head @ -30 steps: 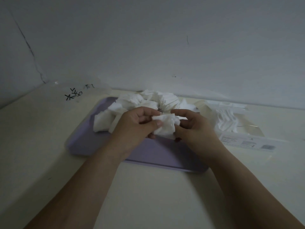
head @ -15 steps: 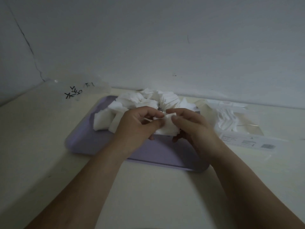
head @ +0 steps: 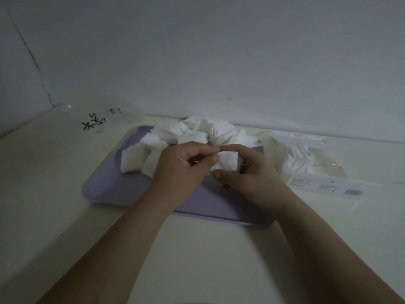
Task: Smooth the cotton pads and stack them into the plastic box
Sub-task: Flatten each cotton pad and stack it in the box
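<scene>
A person's two hands work over a lilac tray (head: 109, 183) at the middle of a cream table (head: 208, 255). The left hand (head: 182, 167) and right hand (head: 252, 174) together pinch one white cotton pad (head: 228, 162) between thumbs and fingertips, holding it just above the tray's right half. It looks soft, creased and partly folded, not yet flat. A loose heap of crumpled pads (head: 184, 134) covers the tray's far edge and far left part. Towards the table's right edge, just beside the tray, sits a clear plastic box (head: 317, 184) with some stacked pads (head: 298, 154) already inside. The task seems early: most pads lie unsorted on the tray, and the held one needs smoothing before it goes in.
</scene>
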Motion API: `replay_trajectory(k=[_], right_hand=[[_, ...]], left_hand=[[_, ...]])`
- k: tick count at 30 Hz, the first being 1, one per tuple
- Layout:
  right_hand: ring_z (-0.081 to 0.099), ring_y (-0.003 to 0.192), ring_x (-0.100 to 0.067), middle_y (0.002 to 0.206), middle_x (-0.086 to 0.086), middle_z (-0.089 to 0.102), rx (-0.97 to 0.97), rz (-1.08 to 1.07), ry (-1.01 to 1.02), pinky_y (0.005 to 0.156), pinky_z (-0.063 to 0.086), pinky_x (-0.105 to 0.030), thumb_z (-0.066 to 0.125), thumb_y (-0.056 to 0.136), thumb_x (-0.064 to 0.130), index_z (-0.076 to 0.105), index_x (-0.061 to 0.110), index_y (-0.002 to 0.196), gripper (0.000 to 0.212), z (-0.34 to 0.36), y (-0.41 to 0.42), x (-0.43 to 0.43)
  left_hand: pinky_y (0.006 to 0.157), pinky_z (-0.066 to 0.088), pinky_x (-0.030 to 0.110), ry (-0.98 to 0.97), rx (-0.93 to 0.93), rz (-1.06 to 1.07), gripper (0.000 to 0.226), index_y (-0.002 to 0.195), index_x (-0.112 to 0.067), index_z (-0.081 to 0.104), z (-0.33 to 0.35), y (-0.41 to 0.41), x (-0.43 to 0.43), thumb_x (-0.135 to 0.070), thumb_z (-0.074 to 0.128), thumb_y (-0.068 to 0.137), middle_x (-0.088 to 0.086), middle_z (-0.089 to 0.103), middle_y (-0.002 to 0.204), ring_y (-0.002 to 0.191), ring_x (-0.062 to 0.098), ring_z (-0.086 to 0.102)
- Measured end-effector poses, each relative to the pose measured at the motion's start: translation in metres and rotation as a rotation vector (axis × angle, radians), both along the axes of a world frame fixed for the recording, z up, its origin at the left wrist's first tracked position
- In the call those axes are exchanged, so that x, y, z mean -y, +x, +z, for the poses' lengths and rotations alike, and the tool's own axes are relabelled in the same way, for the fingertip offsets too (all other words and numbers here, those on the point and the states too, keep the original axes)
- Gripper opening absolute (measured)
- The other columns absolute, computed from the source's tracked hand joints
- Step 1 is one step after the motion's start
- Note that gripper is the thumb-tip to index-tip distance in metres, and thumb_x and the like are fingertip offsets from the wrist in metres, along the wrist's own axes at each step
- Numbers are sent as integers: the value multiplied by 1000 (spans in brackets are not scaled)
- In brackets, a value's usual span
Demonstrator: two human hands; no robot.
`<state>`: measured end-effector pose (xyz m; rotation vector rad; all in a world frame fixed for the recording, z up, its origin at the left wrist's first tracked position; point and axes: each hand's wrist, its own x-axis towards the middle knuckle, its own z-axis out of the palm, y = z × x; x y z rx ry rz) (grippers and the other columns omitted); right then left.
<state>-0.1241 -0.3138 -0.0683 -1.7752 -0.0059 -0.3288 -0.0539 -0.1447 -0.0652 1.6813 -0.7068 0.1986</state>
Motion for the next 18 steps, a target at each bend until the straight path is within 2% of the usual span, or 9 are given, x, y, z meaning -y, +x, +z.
replay_trajectory(k=[4,8,11,13,15,18], right_hand=[[68,78,-17,91,-5,74,0,18,45,69,60,-35,85,82,2,75,22,114,39,-1,0,-1],[67,83,-10,95,3,75,-16,43,54,70,57,-29,82,87,5,73,18,116,33,-1,-1,0],[68,92,-10,107,2,77,-16,31,5,74,60,-31,72,96,13,71,24,120,26,-3,-1,0],[69,92,-12,111,0,76,-16,-8,-47,81,61,-37,69,95,14,65,27,132,40,-4,0,2],[67,92,-5,114,7,71,-11,-59,-126,87,57,-32,68,95,6,56,28,142,53,-5,-1,5],[63,95,4,116,16,67,6,-73,-221,90,48,-18,62,94,-3,55,28,143,59,-1,-2,3]], left_hand=[[70,48,12,59,73,36,20,94,-26,82,1,2,0,-8,83,85,-2,68,99,80,4,66],[74,54,22,108,79,-51,15,97,-15,83,-1,6,-1,-4,80,88,4,70,95,83,17,69],[77,55,22,98,90,-55,16,99,-15,82,-4,7,0,-3,79,88,2,71,98,87,15,70],[75,54,17,63,-9,-8,25,103,-25,77,-1,5,0,-5,80,87,-3,72,100,84,10,70],[72,55,18,61,-156,9,39,110,-35,71,-2,6,-1,-11,86,83,-6,71,105,77,10,67],[81,61,36,98,-299,-103,56,119,-35,69,-7,9,-3,-28,92,69,-4,74,108,84,19,72]])
